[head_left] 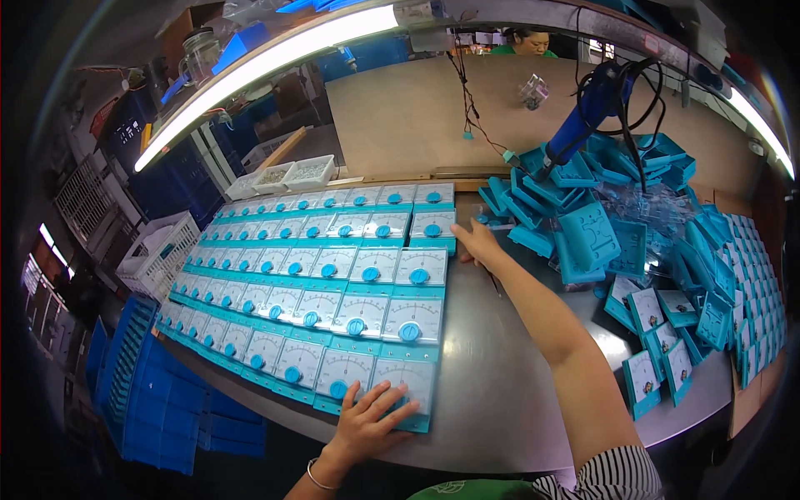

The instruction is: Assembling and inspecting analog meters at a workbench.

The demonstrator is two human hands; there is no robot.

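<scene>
Rows of panel meters [418, 267], each with a teal base, a white dial face and a round blue knob, stand side by side on the metal table [500, 367]. My left hand [375, 421] lies with fingers spread on the nearest meter [412, 377] at the rows' front right corner, covering part of its lower edge. Farther back, my right hand [477, 242] is open, with its fingertips against the right edge of a meter [433, 225] at the end of its row. Its lower fingers are partly hidden.
A heap of empty teal housings [583, 237] fills the back right. Below it lean loose meters [646, 379]. A blue power screwdriver [587, 112] hangs over the heap. White trays of small parts [308, 172] stand at the back left, blue crates [158, 408] below the table's left edge.
</scene>
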